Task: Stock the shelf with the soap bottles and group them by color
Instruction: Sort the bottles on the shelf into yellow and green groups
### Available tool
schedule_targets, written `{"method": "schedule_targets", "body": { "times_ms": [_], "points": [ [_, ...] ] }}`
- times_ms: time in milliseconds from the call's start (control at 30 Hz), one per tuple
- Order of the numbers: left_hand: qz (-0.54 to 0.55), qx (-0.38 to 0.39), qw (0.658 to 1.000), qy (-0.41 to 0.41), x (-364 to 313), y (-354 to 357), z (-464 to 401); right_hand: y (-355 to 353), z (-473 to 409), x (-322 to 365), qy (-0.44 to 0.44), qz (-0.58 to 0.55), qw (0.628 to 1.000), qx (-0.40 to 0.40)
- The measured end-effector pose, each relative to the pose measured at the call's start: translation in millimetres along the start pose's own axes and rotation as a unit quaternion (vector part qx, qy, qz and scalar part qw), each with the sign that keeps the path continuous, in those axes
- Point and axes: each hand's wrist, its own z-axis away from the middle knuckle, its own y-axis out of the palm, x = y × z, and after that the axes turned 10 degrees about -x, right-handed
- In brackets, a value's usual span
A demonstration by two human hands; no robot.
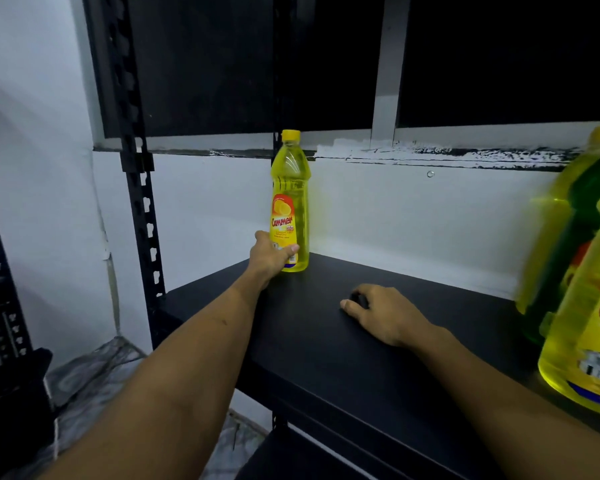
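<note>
Fingers of my left hand (pixel 272 252) grasp the yellow bottle (pixel 290 202) at frame centre, seating it upright on the shelf (pixel 326 341); right hand (pixel 383 315) rests loosely curled, empty, for balance.

Left arm is reaching far forward, left hand (pixel 271 254) wrapping its thumb and fingers around something low down. Right hand (pixel 383 315) is resting nearer, palm down, fingers loosely curled; right forearm is angling in from the near right.
</note>
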Motion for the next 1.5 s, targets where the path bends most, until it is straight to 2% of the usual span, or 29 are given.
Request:
{"method": "schedule_targets", "body": {
  "times_ms": [267, 767, 1133, 1367, 1500],
  "points": [
    [-0.034, -0.032, 0.999, 0.017, 8, 12, -24, -1, 0, 2, -0.002, 0.009, 1.0, 0.006],
    [-0.047, -0.036, 0.998, 0.023, 10, 24, -46, 1, -1, 1, -0.012, 0.019, 1.0, -0.005],
    [-0.058, -0.032, 0.997, 0.033, 11, 23, -39, 1, 1, 1, -0.011, 0.021, 1.0, -0.004],
    [-0.113, -0.037, 0.993, 0.009, 2, 14, -10, -4, 2, 1, 0.007, 0.005, 1.0, -0.003],
    [-0.15, -0.018, 0.988, 0.035, -7, 4, 30, -8, 7, -2, 0.063, -0.072, 0.993, -0.07]
  ]
}}
